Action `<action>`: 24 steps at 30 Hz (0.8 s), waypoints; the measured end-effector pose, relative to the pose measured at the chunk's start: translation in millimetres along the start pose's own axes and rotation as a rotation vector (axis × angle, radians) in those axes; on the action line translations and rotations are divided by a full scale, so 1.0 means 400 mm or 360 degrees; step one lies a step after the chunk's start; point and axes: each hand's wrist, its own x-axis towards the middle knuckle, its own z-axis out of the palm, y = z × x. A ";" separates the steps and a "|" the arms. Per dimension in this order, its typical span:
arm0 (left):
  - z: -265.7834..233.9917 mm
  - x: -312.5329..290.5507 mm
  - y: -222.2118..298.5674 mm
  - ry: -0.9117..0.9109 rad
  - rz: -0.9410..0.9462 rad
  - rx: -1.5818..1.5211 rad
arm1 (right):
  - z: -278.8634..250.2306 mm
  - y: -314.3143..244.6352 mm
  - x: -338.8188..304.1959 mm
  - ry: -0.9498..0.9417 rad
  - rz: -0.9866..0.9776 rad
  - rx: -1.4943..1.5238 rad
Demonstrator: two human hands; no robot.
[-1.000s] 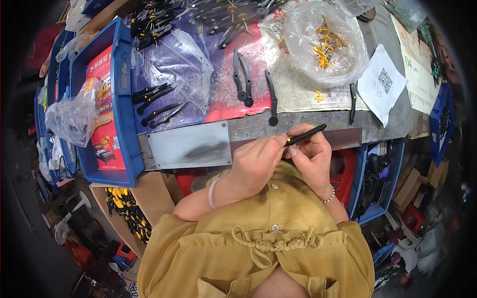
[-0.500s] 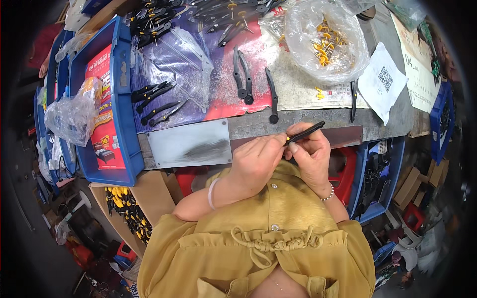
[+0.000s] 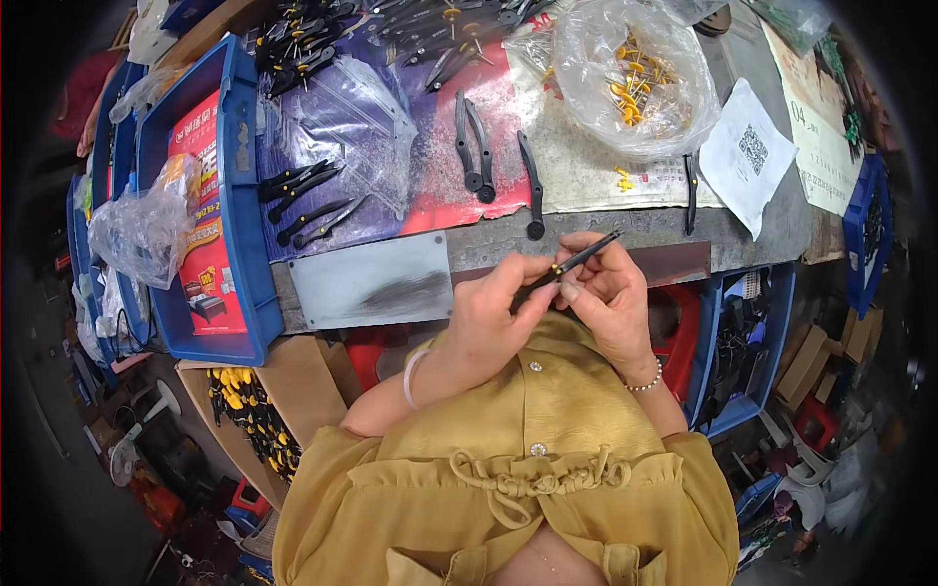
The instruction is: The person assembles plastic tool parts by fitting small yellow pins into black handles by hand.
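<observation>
Grey bench [image 3: 655, 225] across the frame, two hands close together at centre around a slim black tool [image 3: 586, 253]
A blue tray [image 3: 247, 176] fills the left, a clear plastic bag [image 3: 589, 117] the upper right; the left hand [image 3: 496, 305] pinches the tool's lower end, while the right hand [image 3: 614, 305] curls about its upper part, its grip impossible to tell; tiny yellow pieces [image 3: 623, 181] lie below the bag, right of centre
</observation>
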 end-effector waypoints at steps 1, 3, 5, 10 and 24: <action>0.000 0.000 -0.002 -0.0003 0.0002 -0.0001 | 0.001 -0.001 0.001 0.0004 0.0009 0.0041; -0.003 -0.003 -0.014 -0.0105 -0.0383 -0.0563 | -0.006 -0.006 0.003 -0.0017 0.0046 0.0005; -0.008 0.000 -0.027 -0.0203 -0.0561 -0.0879 | -0.016 -0.008 0.006 -0.0037 0.0083 -0.0030; -0.015 0.007 -0.050 -0.0460 -0.0904 -0.1432 | -0.030 -0.009 0.018 0.0093 0.0038 -0.0062; -0.007 0.006 -0.108 -0.0735 -0.1536 -0.2641 | -0.012 -0.035 0.017 0.0006 0.0232 -0.0163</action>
